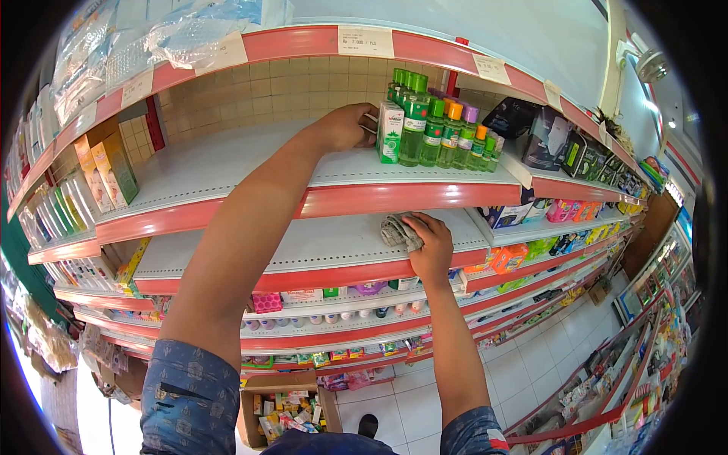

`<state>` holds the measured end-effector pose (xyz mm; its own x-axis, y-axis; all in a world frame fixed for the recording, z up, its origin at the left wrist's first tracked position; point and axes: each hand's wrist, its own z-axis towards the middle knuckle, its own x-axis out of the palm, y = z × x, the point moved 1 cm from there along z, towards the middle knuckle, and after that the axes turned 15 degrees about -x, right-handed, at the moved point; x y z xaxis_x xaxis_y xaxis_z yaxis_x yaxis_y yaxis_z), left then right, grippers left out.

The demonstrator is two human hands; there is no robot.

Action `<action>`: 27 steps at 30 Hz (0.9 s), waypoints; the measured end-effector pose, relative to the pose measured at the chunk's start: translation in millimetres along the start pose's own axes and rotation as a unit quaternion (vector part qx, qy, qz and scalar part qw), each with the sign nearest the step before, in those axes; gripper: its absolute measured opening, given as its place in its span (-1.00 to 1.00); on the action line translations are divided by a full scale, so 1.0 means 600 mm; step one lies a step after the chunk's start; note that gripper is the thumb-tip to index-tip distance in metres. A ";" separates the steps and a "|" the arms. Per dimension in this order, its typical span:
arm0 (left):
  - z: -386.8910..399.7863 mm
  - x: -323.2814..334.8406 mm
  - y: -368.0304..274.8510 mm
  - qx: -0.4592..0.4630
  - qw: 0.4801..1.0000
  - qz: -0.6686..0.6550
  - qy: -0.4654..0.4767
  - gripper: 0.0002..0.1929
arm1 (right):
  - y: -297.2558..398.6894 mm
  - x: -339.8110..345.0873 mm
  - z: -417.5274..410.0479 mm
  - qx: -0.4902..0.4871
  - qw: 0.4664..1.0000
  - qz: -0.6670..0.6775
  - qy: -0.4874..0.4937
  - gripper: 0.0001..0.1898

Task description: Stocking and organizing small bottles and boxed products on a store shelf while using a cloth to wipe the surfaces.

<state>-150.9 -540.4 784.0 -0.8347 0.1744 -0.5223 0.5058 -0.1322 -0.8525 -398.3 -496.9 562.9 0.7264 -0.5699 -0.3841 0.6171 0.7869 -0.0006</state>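
My left hand (351, 127) reaches onto the upper white shelf (227, 153), its fingers at the left side of a small white and green box (391, 133). Whether the fingers grip a box there is hidden. Right of it stand green-capped bottles (413, 128) in rows, with orange-capped (451, 128) and purple-capped bottles (467, 131) among them. On the shelf below (318, 242), my right hand (430, 242) holds a crumpled grey checked cloth (398, 231) against the surface near the shelf's right end.
An open cardboard box (335, 412) of small cartons stands on the tiled floor below. Two orange and green cartons (114, 170) are at the upper shelf's left. Black packages (546, 136) fill the shelf to the right. A red shelf edge (307, 40) with price tags runs overhead.
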 end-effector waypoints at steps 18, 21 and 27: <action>-0.006 0.003 -0.003 -0.006 1.000 0.011 0.007 -0.47 | 0.002 -0.002 -0.001 0.006 1.000 0.000 0.004 -0.47; -0.006 0.002 -0.003 0.001 0.999 0.032 -0.002 -0.44 | 0.002 -0.003 0.001 0.002 1.000 0.001 0.005 -0.47; 0.001 0.005 -0.002 0.017 0.998 0.056 -0.030 -0.33 | -0.002 -0.001 0.001 0.000 1.000 0.009 -0.004 -0.48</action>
<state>-154.0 -540.1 783.3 -0.7854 0.0986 -0.6110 0.5898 -0.1802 -0.7872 -399.1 -497.6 563.4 0.7394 -0.5583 -0.3763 0.6047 0.7964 0.0065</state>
